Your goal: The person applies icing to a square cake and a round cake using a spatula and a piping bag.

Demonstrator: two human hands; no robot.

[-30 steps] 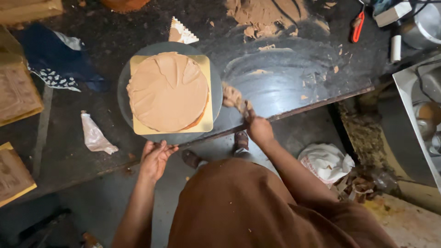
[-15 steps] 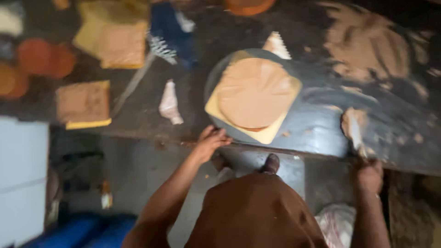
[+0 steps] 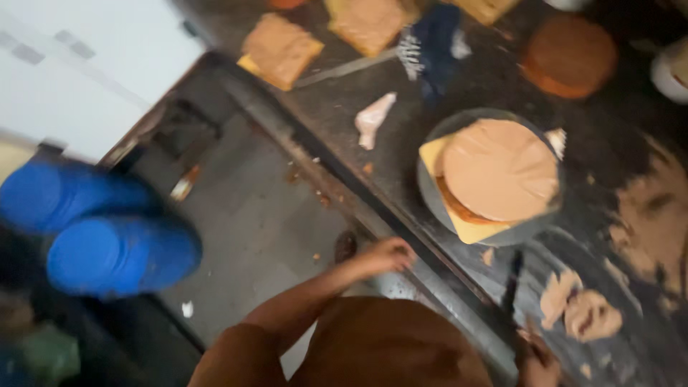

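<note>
We've swung our view left since half a second ago: the clay disc sits on its yellow board on the round turntable, untouched, and our left hand has come off the turntable rim to the worktop edge, fingers loosely curled, holding nothing. Our right hand is at the bottom edge, fingers closed on a dark blade-like tool beside clay scraps; the grip is too blurred to read. We judge shaping is paused.
</note>
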